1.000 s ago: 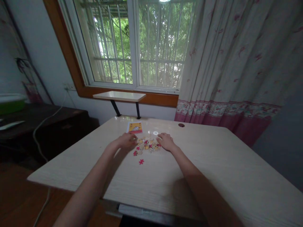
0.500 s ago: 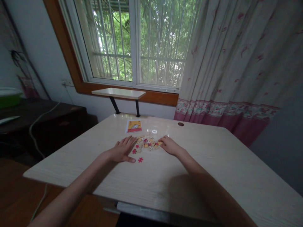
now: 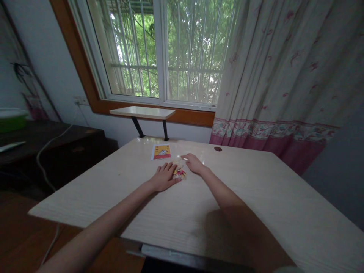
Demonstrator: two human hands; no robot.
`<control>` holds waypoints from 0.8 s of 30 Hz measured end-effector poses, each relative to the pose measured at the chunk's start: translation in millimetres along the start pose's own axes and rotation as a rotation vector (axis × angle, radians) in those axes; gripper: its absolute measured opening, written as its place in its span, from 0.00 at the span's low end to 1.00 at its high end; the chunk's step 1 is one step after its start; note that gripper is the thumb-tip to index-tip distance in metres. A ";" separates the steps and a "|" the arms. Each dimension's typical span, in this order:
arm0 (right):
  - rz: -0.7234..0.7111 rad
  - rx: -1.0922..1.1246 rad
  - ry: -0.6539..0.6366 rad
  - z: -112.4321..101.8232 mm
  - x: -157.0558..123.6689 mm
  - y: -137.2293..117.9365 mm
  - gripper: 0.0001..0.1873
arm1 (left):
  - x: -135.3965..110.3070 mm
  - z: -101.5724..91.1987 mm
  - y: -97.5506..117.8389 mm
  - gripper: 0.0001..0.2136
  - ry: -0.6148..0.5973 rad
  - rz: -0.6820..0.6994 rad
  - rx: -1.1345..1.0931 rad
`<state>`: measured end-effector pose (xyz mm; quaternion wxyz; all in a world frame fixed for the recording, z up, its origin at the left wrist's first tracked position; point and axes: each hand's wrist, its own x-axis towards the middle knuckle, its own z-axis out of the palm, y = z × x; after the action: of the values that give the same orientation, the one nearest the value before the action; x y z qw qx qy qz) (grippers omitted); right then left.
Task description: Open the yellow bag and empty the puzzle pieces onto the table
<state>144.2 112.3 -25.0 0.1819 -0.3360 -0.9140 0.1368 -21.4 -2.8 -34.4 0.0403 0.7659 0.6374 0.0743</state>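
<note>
A small heap of jigsaw puzzle pieces, red, yellow and pale, lies on the light wooden desk between my hands. My left hand rests flat at the heap's left side, fingers stretched out and touching the pieces; it covers some of them. At the heap's upper right is my right hand, with the index finger extended and the other fingers partly curled. I see nothing held in it. Behind the heap lies a picture card with a yellow and red print showing a pale animal figure.
A small raised shelf on black legs stands at the desk's back edge. Right of the card is a round cable hole. A patterned curtain hangs behind the desk on the right. A dark side table stands at the left.
My left hand has moved right, and the spread pieces are now gathered into a tighter heap. My right hand has shifted slightly left and away from me, its index finger now extended.
</note>
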 end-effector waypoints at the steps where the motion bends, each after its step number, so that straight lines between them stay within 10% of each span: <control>1: -0.007 -0.014 -0.006 0.9 5.1 4.0 0.27 | 5.4 0.9 -0.9 0.34 0.017 0.021 0.001; 10: -0.086 -0.148 -0.118 3.5 18.8 10.5 0.19 | 11.4 0.4 -12.3 0.17 0.185 0.205 -0.057; 24: -0.105 -0.149 -0.069 -1.6 -11.9 -6.8 0.12 | 3.2 -13.5 -7.3 0.11 0.118 0.139 0.100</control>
<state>149.5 99.5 -23.9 0.1318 -0.2954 -0.9437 0.0699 -30.2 1.2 -22.0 -0.0410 0.8037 0.5868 0.0899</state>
